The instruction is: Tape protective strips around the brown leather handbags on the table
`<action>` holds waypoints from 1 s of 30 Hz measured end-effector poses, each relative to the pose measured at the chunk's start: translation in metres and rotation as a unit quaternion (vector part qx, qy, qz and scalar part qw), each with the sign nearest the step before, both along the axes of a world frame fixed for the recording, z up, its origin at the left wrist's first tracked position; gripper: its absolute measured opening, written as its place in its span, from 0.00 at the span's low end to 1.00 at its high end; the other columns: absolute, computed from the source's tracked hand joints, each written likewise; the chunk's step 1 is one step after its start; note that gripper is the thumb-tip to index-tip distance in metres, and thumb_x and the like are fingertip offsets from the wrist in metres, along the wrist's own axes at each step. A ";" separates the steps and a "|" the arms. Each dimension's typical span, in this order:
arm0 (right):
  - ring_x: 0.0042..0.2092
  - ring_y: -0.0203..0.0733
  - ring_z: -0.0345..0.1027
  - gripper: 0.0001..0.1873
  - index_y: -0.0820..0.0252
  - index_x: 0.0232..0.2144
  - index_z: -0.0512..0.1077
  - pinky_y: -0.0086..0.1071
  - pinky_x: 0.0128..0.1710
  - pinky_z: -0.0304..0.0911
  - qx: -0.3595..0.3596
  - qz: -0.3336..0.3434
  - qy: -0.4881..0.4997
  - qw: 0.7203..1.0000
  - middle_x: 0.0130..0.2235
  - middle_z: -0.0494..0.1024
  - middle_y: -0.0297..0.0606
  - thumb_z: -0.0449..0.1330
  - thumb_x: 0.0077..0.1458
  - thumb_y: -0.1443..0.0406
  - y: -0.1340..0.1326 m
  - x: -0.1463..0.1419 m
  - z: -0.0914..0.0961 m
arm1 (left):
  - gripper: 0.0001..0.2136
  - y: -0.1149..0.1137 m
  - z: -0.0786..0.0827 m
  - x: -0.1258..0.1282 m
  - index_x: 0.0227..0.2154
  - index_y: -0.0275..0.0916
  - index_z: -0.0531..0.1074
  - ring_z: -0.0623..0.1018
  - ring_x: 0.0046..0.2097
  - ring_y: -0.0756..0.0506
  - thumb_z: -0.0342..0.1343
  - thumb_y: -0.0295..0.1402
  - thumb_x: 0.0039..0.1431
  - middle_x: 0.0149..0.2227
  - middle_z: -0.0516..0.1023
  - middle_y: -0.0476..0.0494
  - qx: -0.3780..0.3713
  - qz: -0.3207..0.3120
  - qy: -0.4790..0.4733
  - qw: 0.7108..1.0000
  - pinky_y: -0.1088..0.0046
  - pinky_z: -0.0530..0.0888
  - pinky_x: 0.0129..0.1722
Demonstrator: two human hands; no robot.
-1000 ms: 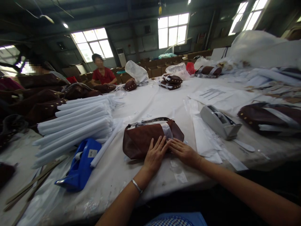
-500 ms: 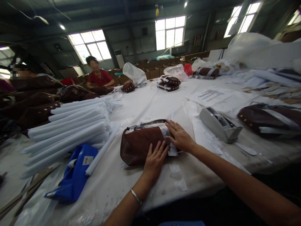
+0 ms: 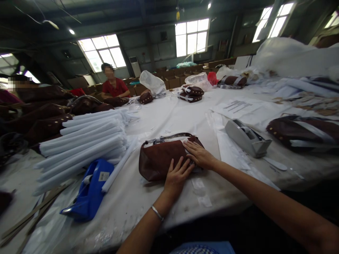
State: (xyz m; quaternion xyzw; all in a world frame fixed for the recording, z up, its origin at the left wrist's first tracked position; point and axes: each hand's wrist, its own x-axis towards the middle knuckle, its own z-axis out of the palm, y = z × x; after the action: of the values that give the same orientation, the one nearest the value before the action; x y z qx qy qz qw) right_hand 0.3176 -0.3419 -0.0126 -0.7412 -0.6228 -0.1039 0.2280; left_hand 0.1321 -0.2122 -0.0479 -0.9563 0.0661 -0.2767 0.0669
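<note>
A brown leather handbag [image 3: 159, 158] lies on the white-covered table in front of me, its wrapped strap [image 3: 169, 136] along the far edge. My left hand [image 3: 177, 175] rests on the near side of the bag with fingers spread. Flat on the bag's right part lies my right hand [image 3: 199, 154], fingers stretched out. A pale wrapping strip on that end is mostly hidden under my hands. The two hands nearly meet, and neither grasps anything.
Left of the bag are a blue tape dispenser [image 3: 88, 192] and a pile of white rolls [image 3: 87, 141]. On the right stand a grey tape dispenser [image 3: 247, 137] and another brown bag [image 3: 304, 132]. Stacked bags [image 3: 190, 93] lie farther back. A person in red [image 3: 113, 86] is across the table.
My right hand has slid slightly down and left over the bag's right end, showing more brown leather behind it. My left hand stays on the bag. The view has shifted a little.
</note>
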 end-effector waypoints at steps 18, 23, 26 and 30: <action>0.47 0.40 0.76 0.14 0.46 0.44 0.79 0.46 0.61 0.64 0.117 0.005 -0.019 0.993 0.44 0.83 0.33 0.55 0.67 0.67 -0.065 -0.043 0.000 | 0.30 -0.003 0.010 -0.004 0.69 0.49 0.47 0.57 0.71 0.41 0.44 0.25 0.68 0.69 0.59 0.46 -0.042 0.010 0.050 0.998 0.45 0.60 0.67; 0.48 0.39 0.76 0.15 0.45 0.45 0.78 0.46 0.63 0.62 0.118 0.028 -0.036 0.992 0.44 0.83 0.31 0.55 0.66 0.69 -0.076 -0.051 0.005 | 0.30 -0.004 0.011 -0.005 0.70 0.51 0.45 0.57 0.71 0.41 0.44 0.27 0.69 0.70 0.57 0.47 -0.039 0.012 0.052 0.998 0.45 0.60 0.67; 0.48 0.38 0.76 0.15 0.46 0.45 0.78 0.46 0.63 0.60 0.115 0.042 -0.050 0.991 0.44 0.83 0.31 0.55 0.66 0.70 -0.081 -0.057 0.004 | 0.30 -0.004 0.011 -0.005 0.69 0.52 0.45 0.56 0.71 0.40 0.44 0.26 0.69 0.70 0.56 0.49 -0.040 0.012 0.057 0.997 0.44 0.60 0.67; 0.48 0.39 0.76 0.15 0.49 0.44 0.78 0.48 0.64 0.60 0.091 0.041 -0.071 0.992 0.43 0.83 0.32 0.54 0.66 0.71 -0.082 -0.059 -0.004 | 0.29 -0.004 0.011 -0.005 0.69 0.54 0.49 0.55 0.71 0.40 0.46 0.27 0.69 0.70 0.57 0.50 -0.038 0.006 0.066 0.997 0.43 0.59 0.67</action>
State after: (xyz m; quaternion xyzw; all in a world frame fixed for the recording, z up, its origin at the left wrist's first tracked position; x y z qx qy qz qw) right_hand 0.2582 -0.4234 -0.0167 -0.6817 -0.6553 -0.2032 0.2540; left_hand 0.1270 -0.2159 -0.0369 -0.9747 0.0540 -0.2154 0.0273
